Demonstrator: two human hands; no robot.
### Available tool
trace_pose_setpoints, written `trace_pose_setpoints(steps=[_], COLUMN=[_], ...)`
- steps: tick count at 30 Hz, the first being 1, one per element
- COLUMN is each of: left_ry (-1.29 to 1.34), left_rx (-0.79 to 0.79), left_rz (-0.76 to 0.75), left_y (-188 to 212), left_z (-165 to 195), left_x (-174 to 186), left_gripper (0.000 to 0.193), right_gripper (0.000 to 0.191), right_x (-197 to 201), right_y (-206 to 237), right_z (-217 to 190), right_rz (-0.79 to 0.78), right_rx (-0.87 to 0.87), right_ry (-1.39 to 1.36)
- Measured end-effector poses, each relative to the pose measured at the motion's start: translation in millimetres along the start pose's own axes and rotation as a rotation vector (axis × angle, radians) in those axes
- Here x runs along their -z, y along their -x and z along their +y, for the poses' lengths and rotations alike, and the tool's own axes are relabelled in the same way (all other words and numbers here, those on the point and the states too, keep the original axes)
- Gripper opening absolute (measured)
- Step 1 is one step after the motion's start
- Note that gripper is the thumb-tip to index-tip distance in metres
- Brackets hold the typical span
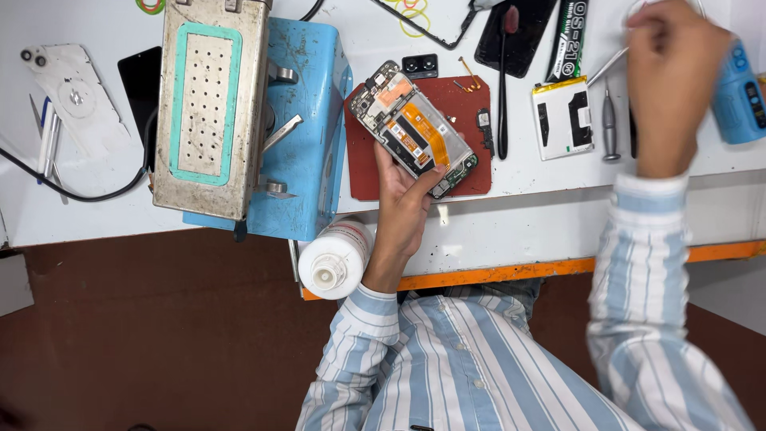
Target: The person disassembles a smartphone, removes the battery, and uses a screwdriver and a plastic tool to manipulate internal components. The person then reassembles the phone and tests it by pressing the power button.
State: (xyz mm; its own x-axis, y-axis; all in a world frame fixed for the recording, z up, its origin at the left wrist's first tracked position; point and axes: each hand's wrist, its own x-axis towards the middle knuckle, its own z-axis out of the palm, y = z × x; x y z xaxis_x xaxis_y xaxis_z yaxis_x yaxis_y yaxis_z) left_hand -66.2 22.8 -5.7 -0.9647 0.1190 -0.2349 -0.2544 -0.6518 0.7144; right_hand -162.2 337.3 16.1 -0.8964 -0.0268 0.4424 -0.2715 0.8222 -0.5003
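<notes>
Head camera looked straight down on my white bench (558,223), and across it the job lay about half undone, as I judged it. Biggest on the surface was the metal-topped heating machine on its blue base (211,112), off to my left and untouched. Next to it lay the red work mat (471,172), and over that mat my left hand (403,211) held the opened phone (413,128), fingers curled around its lower end, thumb along one edge, the body tilted and lifted slightly. Its back cover was already off: the orange flex cable and green board showed, and the battery bay looked empty. A white battery pack (562,116) lay on the bench to the right of the mat, well apart from the phone, so removal seemed done and refitting not begun. A white bottle (335,257) stood at the bench edge just beside my left wrist.

My right hand (674,88) was raised over the far right of the bench, near a thin metal tool (610,124) and tweezers (608,68); it was blurred, fingers bunched, and I could not tell whether it gripped anything. Smallest were loose parts on the mat: a dark camera cover (420,65) and a little black module (483,120).
</notes>
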Motion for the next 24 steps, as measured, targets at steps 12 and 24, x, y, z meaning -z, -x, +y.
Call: trace_pose_setpoints(steps=[12, 24], left_ry=[-0.004, -0.112], left_rx=[0.022, 0.004], left_rz=[0.060, 0.129], left_y=[-30, -49], left_z=[-13, -24], left_x=[11, 14], left_gripper=[0.083, 0.079], right_gripper=[0.059, 0.015], right_x=[-71, -91], right_y=[94, 106], right_z=[-76, -103], right_rz=[0.314, -0.148], right_rx=[-0.183, -0.280], right_ry=[-1.140, -0.798])
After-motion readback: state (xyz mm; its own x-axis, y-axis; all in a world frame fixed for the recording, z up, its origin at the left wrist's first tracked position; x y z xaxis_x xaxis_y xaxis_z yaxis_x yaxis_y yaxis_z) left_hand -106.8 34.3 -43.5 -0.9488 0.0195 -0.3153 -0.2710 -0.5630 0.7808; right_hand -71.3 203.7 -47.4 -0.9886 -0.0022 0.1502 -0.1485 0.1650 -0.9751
